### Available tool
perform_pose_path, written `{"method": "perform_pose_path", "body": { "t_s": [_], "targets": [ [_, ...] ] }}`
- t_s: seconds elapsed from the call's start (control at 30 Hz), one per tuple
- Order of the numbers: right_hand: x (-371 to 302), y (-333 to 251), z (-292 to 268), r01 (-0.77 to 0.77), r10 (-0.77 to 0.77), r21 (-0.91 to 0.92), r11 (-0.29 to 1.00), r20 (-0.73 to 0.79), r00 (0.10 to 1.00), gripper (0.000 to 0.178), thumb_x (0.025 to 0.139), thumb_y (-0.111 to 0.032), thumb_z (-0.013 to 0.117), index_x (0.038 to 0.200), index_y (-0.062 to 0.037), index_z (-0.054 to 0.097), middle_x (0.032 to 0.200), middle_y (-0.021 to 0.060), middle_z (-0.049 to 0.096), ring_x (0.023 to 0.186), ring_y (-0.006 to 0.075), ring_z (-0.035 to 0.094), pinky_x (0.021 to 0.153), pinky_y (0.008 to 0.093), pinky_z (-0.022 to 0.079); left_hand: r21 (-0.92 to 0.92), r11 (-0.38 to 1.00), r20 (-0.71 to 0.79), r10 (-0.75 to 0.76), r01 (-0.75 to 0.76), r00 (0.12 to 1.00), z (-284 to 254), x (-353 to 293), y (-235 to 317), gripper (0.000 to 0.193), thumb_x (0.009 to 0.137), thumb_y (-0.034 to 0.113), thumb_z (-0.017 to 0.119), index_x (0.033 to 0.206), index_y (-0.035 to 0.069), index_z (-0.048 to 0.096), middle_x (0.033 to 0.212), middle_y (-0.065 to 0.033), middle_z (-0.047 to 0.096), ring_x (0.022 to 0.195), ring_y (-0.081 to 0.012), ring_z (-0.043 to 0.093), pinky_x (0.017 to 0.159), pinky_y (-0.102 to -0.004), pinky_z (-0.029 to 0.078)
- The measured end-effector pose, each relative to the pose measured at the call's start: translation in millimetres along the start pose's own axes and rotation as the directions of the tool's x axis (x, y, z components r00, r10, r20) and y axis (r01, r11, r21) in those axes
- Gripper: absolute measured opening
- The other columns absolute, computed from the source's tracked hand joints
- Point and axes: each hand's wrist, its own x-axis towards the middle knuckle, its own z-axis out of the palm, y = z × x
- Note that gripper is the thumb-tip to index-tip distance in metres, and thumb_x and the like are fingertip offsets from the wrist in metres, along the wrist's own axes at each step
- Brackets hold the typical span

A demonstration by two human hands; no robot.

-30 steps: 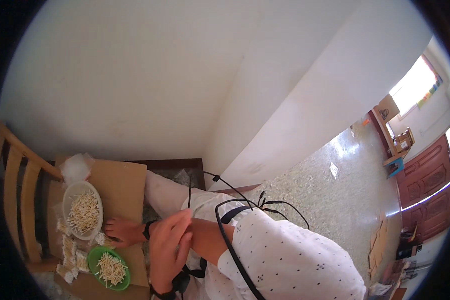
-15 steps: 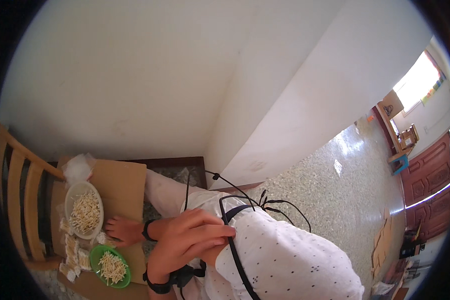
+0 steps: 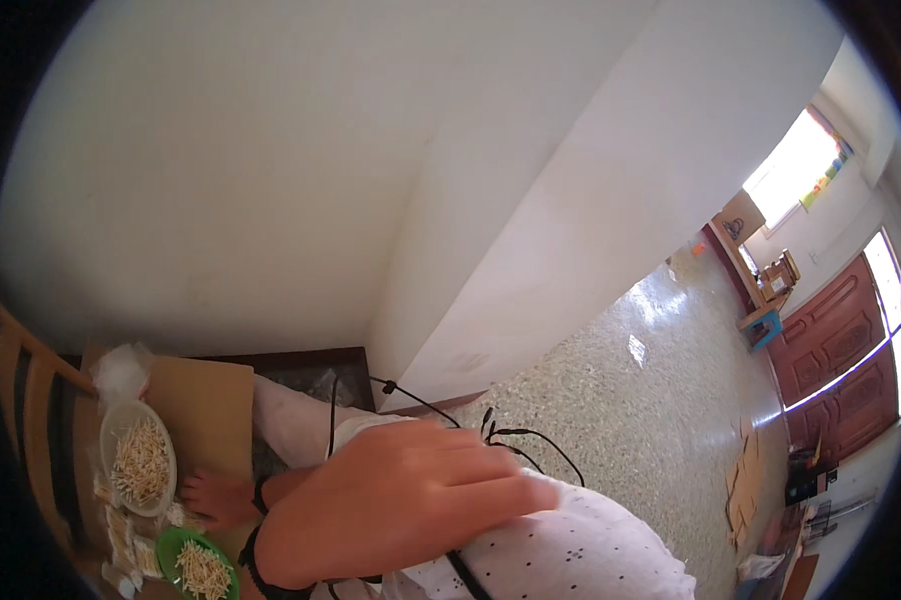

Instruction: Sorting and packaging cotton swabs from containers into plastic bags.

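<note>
My left hand (image 3: pixel 401 500) is raised close to the camera, its slightly blurred fingers stretched loosely to the right above my dotted white clothing (image 3: pixel 601 550). No held thing shows in it; its palm and thumb are hidden. A black cable (image 3: pixel 468 577) runs out below it. My right hand (image 3: pixel 221 498) lies with fingers apart on the brown cardboard (image 3: pixel 206 405), beside a white bowl of cotton swabs (image 3: pixel 141 462) and a green bowl (image 3: pixel 168 548) with more swabs (image 3: pixel 203 570). Several small packs of swabs (image 3: pixel 121 535) lie left of the green bowl.
A wooden chair back (image 3: pixel 39 400) stands at the left, with a clear plastic bag (image 3: pixel 123 372) near it. A pale wall (image 3: pixel 221 180) rises ahead and a pillar (image 3: pixel 531 240) juts out. Speckled floor (image 3: pixel 611 400) stretches right to brown doors (image 3: pixel 836 350). Several black cables (image 3: pixel 516 432) lie over my lap.
My left hand has come up closer to the camera, and its fingers have stretched farther right. My right hand stays by the bowls. The whole view has shifted, so the bowls sit lower and farther left.
</note>
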Motion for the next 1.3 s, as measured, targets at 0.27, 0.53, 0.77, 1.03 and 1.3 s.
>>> {"method": "perform_pose_path", "body": {
  "t_s": [0.27, 0.53, 0.77, 1.03, 1.3],
  "targets": [
    [-20.1, 35.7, -20.4, -0.094, 0.096, -0.068, 0.993, 0.027, 0.995, 0.031, 0.082, -0.028, 0.059, 0.098, -0.0024, 0.058, 0.107, 0.0176, 0.052, 0.102, 0.0357, 0.048, 0.087, 0.0486, 0.037, -0.348, 0.871, -0.3, -0.454, 0.347, 0.839, 36.9, -83.0, -29.4, 0.035, 0.082, 0.014, 0.067, 0.118, 0.014, 0.065, 0.091, -0.0067, 0.063, 0.081, -0.0236, 0.06, 0.07, -0.032, 0.048],
    [-58.6, 57.9, -75.8, -0.208, 0.216, -0.164, 0.964, 0.033, 0.976, 0.03, 0.081, -0.028, 0.059, 0.097, -0.0026, 0.058, 0.107, 0.0175, 0.052, 0.102, 0.0357, 0.048, 0.087, 0.0481, 0.037, -0.188, 0.896, -0.171, -0.432, 0.402, 0.885, 17.9, -61.2, -41.7, 0.024, 0.083, 0.013, 0.066, 0.107, 0.013, 0.068, 0.082, -0.0057, 0.061, 0.078, -0.0246, 0.06, 0.066, -0.0349, 0.046],
    [-35.2, 43.4, -45.8, -0.111, 0.113, -0.02, 0.994, 0.106, 0.988, 0.03, 0.08, -0.027, 0.06, 0.097, -0.0028, 0.058, 0.106, 0.0174, 0.052, 0.102, 0.0357, 0.048, 0.087, 0.0476, 0.037, -0.041, 0.937, -0.325, -0.341, 0.347, 0.882, 27.7, -35.8, -68.3, 0.023, 0.091, 0.025, 0.056, 0.103, 0.01, 0.068, 0.087, -0.0077, 0.062, 0.08, -0.0281, 0.06, 0.07, -0.0353, 0.049],
    [78.2, -114.2, 100.3, 0.329, -0.408, 0.339, 0.881, 0.195, 0.892, 0.031, 0.079, -0.024, 0.061, 0.1, -0.0015, 0.056, 0.113, 0.0204, 0.051, 0.107, 0.0386, 0.046, 0.088, 0.0511, 0.036, -0.243, 0.944, -0.188, -0.272, 0.224, 0.944, 0.1, -12.8, -85.8, 0.021, 0.09, 0.027, 0.055, 0.102, 0.01, 0.061, 0.088, -0.0117, 0.067, 0.088, -0.0272, 0.063, 0.072, -0.0408, 0.047],
    [87.8, -107.3, 123.4, 0.469, -0.527, 0.285, 0.836, 0.175, 0.832, 0.037, 0.083, -0.025, 0.058, 0.107, 0.0033, 0.057, 0.126, 0.0276, 0.049, 0.114, 0.0447, 0.044, 0.094, 0.0568, 0.034, -0.352, 0.794, -0.151, -0.571, 0.496, 0.807, -38.4, -104.7, -66.4, 0.046, 0.095, 0.038, 0.055, 0.122, 0.001, 0.062, 0.115, -0.0131, 0.066, 0.107, -0.0227, 0.061, 0.095, -0.0392, 0.044]
  ]
}}
